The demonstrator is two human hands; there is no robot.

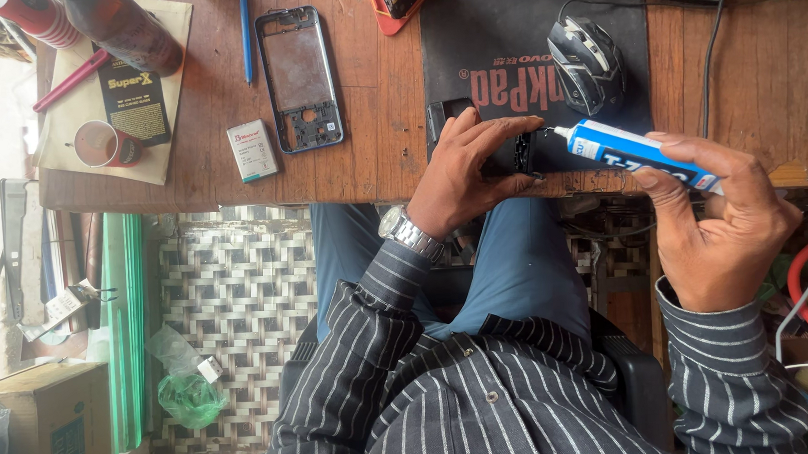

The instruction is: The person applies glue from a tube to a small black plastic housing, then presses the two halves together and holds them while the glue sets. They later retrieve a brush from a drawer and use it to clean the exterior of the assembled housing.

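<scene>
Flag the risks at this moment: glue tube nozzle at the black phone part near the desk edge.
1. The tube nozzle sits right at the black part; a hard squeeze by the right hand could flood it and smear the left hand's fingers beside it.
2. The part lies near the desk edge, pinned only by the left hand; a slip could drop it.
3. Stray glue could reach the mouse pad beneath.

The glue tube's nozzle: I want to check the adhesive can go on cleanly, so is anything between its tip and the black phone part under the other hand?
Nothing visible. The right hand holds the glue tube with its nozzle beside the black phone part, which the left hand presses to the desk; its fingers lie beside the tip, not across it.
</scene>
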